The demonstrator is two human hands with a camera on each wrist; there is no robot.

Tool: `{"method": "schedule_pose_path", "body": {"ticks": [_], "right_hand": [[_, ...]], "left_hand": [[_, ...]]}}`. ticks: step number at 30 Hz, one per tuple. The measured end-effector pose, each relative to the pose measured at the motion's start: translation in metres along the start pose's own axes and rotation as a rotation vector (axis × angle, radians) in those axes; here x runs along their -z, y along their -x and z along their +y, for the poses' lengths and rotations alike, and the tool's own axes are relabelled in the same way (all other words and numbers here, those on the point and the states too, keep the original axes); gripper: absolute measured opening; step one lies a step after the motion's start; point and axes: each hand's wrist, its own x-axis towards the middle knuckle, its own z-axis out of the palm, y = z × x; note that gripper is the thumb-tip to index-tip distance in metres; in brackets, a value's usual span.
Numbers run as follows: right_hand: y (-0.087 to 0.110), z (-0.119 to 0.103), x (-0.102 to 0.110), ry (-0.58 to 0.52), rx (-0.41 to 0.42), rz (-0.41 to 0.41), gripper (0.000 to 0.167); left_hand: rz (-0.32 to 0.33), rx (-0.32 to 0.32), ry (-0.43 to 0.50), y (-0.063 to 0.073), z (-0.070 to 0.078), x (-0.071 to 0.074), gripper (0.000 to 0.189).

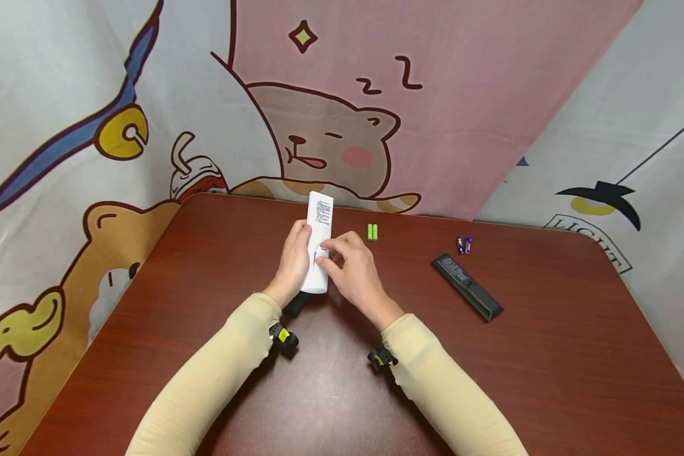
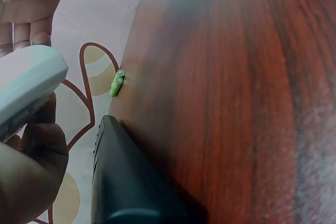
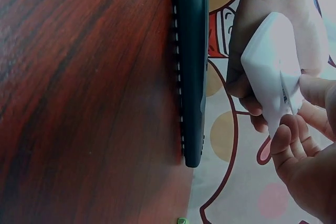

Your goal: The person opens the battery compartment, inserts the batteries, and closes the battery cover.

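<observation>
My left hand [image 1: 291,261] grips a white remote control [image 1: 320,212] along its side, held above the table with its printed back facing up. On the lower back, my right hand [image 1: 350,263] pinches the edge of the battery cover [image 3: 292,94] between thumb and fingers. A narrow dark gap shows along that cover in the right wrist view; what lies inside is hard to make out. Beneath the hands lies a black remote control [image 2: 131,177], mostly hidden in the head view. In the left wrist view, the white remote's rounded end shows between both hands.
Two green batteries [image 1: 372,232] lie side by side beyond my right hand. Farther right are two dark blue batteries [image 1: 464,245] and a second black remote control [image 1: 467,288], lying at a slant. A printed cloth [image 1: 342,139] hangs behind the brown table [image 1: 547,367].
</observation>
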Motion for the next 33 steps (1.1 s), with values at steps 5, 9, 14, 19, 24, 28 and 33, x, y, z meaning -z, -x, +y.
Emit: {"method": "schedule_pose_path", "body": {"ticks": [5, 9, 14, 19, 24, 28, 33], "right_hand": [[0.0007, 0.0015, -0.002, -0.012, 0.032, 0.01, 0.024], [0.0007, 0.0033, -0.0035, -0.018, 0.052, 0.019, 0.021], [0.0007, 0.0037, -0.0037, -0.017, 0.057, 0.02, 0.02], [0.0008, 0.0044, -0.0051, -0.007, 0.047, 0.021, 0.021], [0.0016, 0.0044, -0.0053, -0.006, 0.047, 0.024, 0.021], [0.0018, 0.0042, -0.0051, -0.005, 0.05, 0.024, 0.021], [0.0018, 0.0039, -0.005, 0.007, 0.06, 0.029, 0.023]], "left_hand": [[-0.005, 0.002, 0.009, 0.0001, 0.0001, 0.0009, 0.036], [-0.009, -0.002, 0.004, 0.0002, 0.0003, 0.0011, 0.036], [-0.016, -0.013, 0.007, -0.0007, -0.0001, 0.0015, 0.037], [-0.024, -0.016, 0.004, -0.0009, -0.0007, 0.0019, 0.037], [-0.027, -0.007, -0.006, -0.0004, 0.0001, 0.0014, 0.038], [-0.028, -0.006, -0.011, -0.0003, 0.0008, 0.0011, 0.039], [-0.02, -0.005, -0.002, 0.001, 0.003, 0.0002, 0.038]]}}
